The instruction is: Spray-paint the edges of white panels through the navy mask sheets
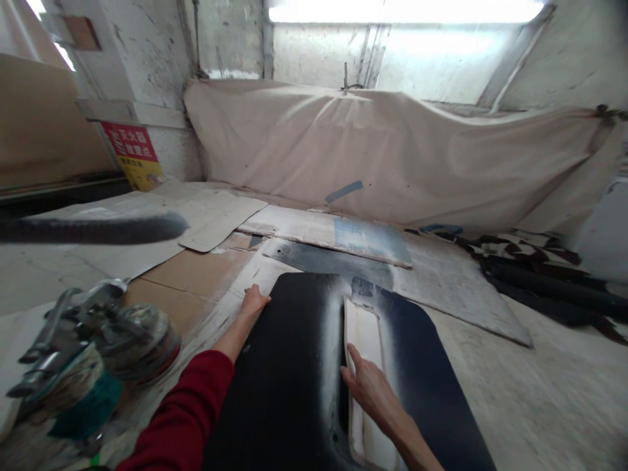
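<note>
In the head view, a large black panel (289, 366) with rounded corners lies before me. White powdery haze runs down its middle, and its right part (422, 353) looks dark blue. A long white padded-looking strip (366, 320) with rounded corners lies lengthwise over that middle, next to a dark slot. My right hand (370, 389) grips the strip's left edge between thumb and fingers. At the panel's upper left edge, my left hand (254, 302) is closed on the rim; its fingertips are partly hidden.
Spray guns (93, 320) and a stained cup (142, 340) stand at the left. A dark hose (93, 229) juts in above them. Pale boards (314, 232) and cardboard (191, 281) cover the table. Dark rolls and scraps (549, 281) lie right; a beige cloth (392, 150) hangs behind.
</note>
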Available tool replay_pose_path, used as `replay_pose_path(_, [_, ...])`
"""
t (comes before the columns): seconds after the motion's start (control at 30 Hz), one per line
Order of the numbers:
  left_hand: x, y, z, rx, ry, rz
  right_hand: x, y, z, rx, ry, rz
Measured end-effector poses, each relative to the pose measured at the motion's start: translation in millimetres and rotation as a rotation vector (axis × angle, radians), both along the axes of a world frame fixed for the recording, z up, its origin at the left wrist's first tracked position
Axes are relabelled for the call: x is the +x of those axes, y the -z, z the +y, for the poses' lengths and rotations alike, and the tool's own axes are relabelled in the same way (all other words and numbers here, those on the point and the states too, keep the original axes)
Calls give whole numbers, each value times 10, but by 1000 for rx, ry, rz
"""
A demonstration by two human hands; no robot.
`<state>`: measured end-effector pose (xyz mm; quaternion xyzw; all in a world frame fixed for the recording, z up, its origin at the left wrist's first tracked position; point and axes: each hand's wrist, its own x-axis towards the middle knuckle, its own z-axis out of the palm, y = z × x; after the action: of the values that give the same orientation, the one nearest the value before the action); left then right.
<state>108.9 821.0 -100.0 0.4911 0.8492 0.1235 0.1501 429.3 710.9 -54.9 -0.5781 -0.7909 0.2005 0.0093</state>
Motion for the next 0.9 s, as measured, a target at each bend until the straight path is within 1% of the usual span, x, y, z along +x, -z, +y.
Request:
replay_pose_path(0.1, [14, 13, -3, -25, 10, -1, 0, 45, 18, 4, -4, 5])
replay_pose_path(0.27, [146, 13, -51, -35, 24, 26, 78, 186, 75, -22, 18, 34])
replay_pose_path(0.43, [232, -64, -172, -22, -33, 51, 135, 303, 96, 11, 4, 14])
replay_pose_path(0.57, [320, -121, -274, 21, -41, 86, 133, 376, 95, 33, 5, 21])
replay_pose_path(0.7, [396, -131, -297, 39, -12, 124, 124, 367, 84, 68, 7, 23])
replay_pose_path(0.8, [385, -129, -247, 8, 29, 120, 132, 324, 85, 65, -6, 38])
replay_pose_path(0.9, [338, -132, -169, -25, 52, 108, 156, 324, 100, 58, 4, 56])
